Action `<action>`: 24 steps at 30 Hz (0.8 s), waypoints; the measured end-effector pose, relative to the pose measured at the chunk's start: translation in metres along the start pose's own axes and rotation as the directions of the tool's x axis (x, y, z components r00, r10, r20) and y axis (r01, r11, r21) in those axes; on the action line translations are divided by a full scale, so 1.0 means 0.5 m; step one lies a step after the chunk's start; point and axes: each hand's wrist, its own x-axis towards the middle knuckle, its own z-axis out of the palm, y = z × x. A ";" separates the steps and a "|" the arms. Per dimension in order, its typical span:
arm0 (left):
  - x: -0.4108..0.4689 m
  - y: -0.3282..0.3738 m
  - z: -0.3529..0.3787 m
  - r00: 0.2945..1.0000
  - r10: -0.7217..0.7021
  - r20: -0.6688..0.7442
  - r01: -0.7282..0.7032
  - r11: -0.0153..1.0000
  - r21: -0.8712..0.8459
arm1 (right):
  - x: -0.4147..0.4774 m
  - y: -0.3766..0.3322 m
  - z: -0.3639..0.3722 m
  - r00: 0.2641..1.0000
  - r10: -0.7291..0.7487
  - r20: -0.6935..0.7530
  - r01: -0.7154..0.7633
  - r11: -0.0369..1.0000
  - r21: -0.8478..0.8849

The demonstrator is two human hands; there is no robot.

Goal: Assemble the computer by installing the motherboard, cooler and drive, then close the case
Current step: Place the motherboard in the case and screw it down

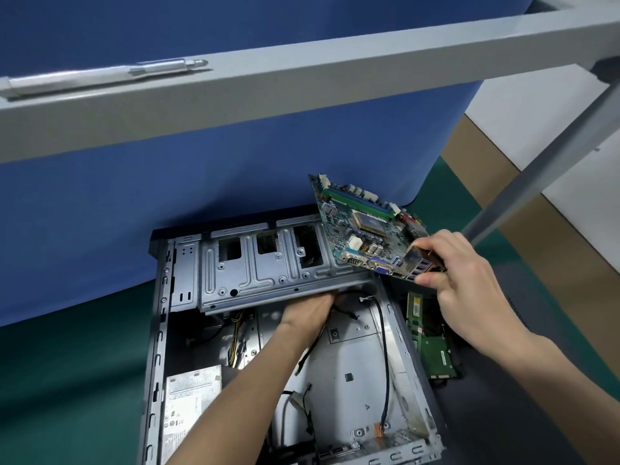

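An open computer case [157, 330] lies on the floor, its bare metal bottom tray showing loose cables [385, 347]. My right hand [459, 280] pinches the port edge of a green motherboard [362, 226], held tilted above the case's far right corner. My left hand [312, 310] reaches into the case, its fingers hidden under the lower edge of the grey metal drive cage [261, 263]. A power supply [193, 401] sits at the case's near left.
A blue panel [167, 213] stands right behind the case. A grey table frame bar [302, 82] with a silver pen [100, 75] crosses overhead; its leg [536, 169] slants down at right. Green circuit boards [432, 344] lie on the dark mat right of the case.
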 end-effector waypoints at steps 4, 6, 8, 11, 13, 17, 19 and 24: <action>0.007 0.018 -0.017 0.999 -0.031 -0.038 0.029 0.998 -0.051 | -0.003 -0.003 -0.002 1.000 0.001 -0.004 -0.001 1.000 0.002; 0.009 0.024 -0.016 0.998 -0.029 -0.056 0.025 0.997 -0.067 | -0.004 -0.004 -0.002 1.000 0.003 -0.006 -0.003 1.000 0.004; 0.005 0.026 -0.010 0.990 -0.002 -0.138 -0.013 0.994 -0.112 | -0.006 -0.005 -0.001 1.000 0.001 -0.008 -0.001 1.000 0.004; -0.019 0.024 0.004 0.972 0.054 -0.229 -0.055 0.999 0.003 | -0.008 -0.006 0.002 1.000 0.009 -0.008 -0.009 1.000 0.003; -0.035 0.012 0.020 0.942 0.153 -0.299 -0.110 0.982 0.155 | -0.009 -0.008 0.002 1.000 0.013 -0.009 -0.013 1.000 0.006; -0.059 -0.005 0.049 0.772 0.580 -0.258 -0.328 0.712 0.621 | -0.011 -0.011 0.002 1.000 0.014 -0.011 -0.014 1.000 0.005; -0.065 -0.004 0.059 0.744 0.647 -0.167 -0.448 0.669 0.594 | -0.011 -0.014 0.002 1.000 0.011 -0.013 -0.011 1.000 0.002; -0.051 0.051 0.066 0.778 0.627 -0.039 -0.468 0.619 0.631 | -0.013 -0.020 0.004 1.000 0.017 -0.018 -0.017 1.000 -0.001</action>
